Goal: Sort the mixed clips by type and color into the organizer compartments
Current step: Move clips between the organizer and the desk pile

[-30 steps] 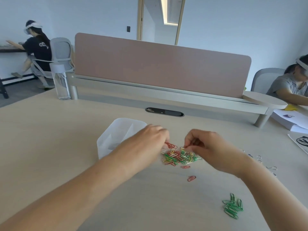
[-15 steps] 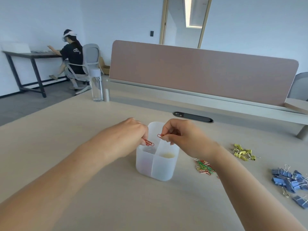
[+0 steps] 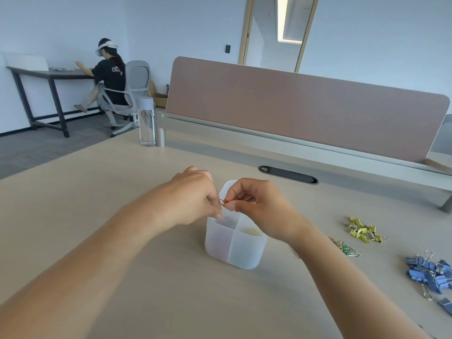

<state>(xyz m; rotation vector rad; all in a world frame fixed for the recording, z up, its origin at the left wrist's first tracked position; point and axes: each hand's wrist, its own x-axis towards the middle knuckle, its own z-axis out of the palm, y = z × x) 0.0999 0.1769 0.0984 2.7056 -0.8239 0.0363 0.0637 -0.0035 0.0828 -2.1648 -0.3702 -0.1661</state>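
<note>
Clips (image 3: 221, 202), red, pinched by left hand (image 3: 193, 196) and right hand (image 3: 256, 209), have moved from pile (image 3: 344, 248) to above organizer (image 3: 234, 250); drop judged next.

The red paper clips (image 3: 222, 202) are hanging pinched between the left grip (image 3: 193, 196) and the right grip (image 3: 259, 211), just above the organizer (image 3: 234, 252). This translucent white four-compartment tub is standing upright on the table (image 3: 220, 302). To its right, mixed paper clips (image 3: 344, 248), yellow binder clips (image 3: 362, 232) and blue binder clips (image 3: 430, 270) are lying in separate piles.
</note>
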